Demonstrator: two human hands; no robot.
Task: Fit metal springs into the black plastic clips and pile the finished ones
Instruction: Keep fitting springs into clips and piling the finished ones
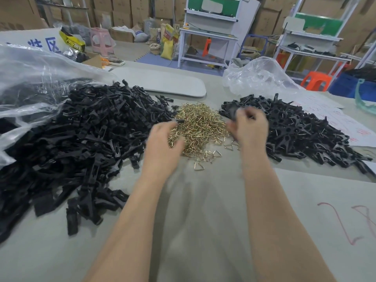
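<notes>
From the head view, my left grip (pixel 162 139) hangs over the near left edge of the springs (pixel 201 127), a loose heap of thin, brass-coloured wire bent into small triangles, lying mid-counter with a few strays scattered toward me. Its fingers curl down into the heap and a black clip (pixel 177 120) shows at their tips, but I cannot tell whether I am pinching it. My right grip (pixel 250 127) is blurred at the heap's right edge, fingers curled, and I cannot tell what it holds, if anything. Left of the springs spreads a big heap of plain black clips (pixel 91 135), spilling from a clear plastic bag (pixel 26 78). To the right lies the finished pile (pixel 301 129), black clips with glints of wire in them, partly over a sheet of paper (pixel 335 117). The grey counter (pixel 203 210) carries it all.
</notes>
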